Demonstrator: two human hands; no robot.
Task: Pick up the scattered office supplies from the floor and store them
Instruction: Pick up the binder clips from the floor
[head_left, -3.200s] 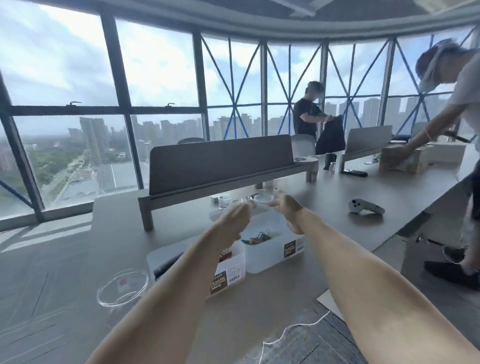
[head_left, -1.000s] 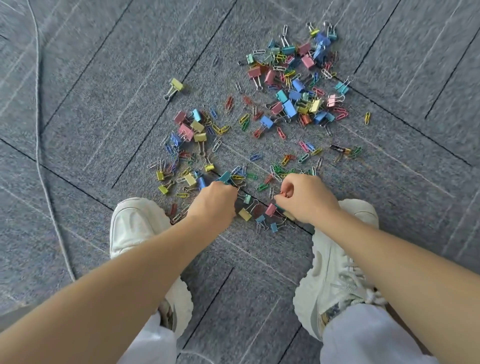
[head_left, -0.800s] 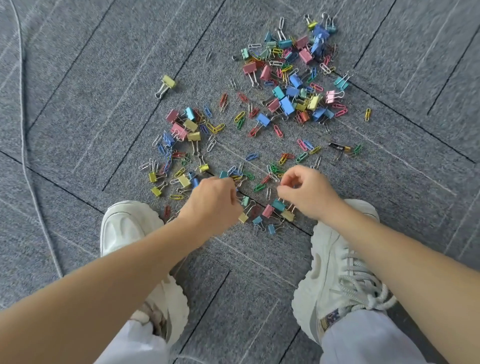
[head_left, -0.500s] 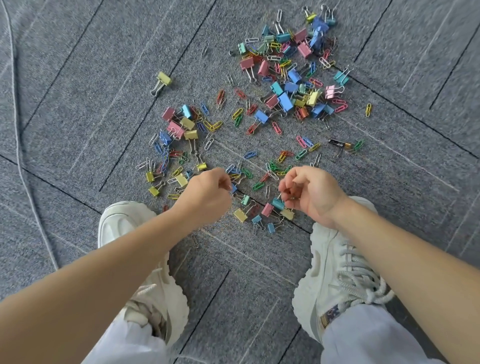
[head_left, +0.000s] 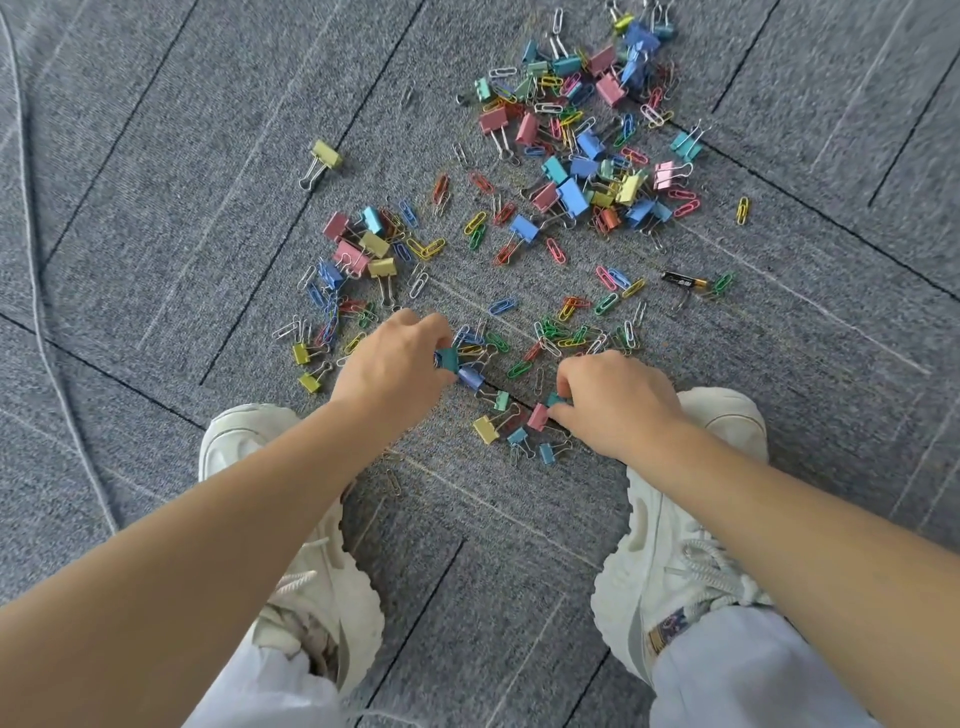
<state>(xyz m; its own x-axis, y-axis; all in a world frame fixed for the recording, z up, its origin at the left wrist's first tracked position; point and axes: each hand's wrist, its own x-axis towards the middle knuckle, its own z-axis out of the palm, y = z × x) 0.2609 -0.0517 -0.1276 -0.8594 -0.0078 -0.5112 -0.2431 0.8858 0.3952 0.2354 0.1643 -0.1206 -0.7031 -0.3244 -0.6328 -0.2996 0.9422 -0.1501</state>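
Matt, rough carpet (head_left: 156, 208); metal clips (head_left: 571, 195)
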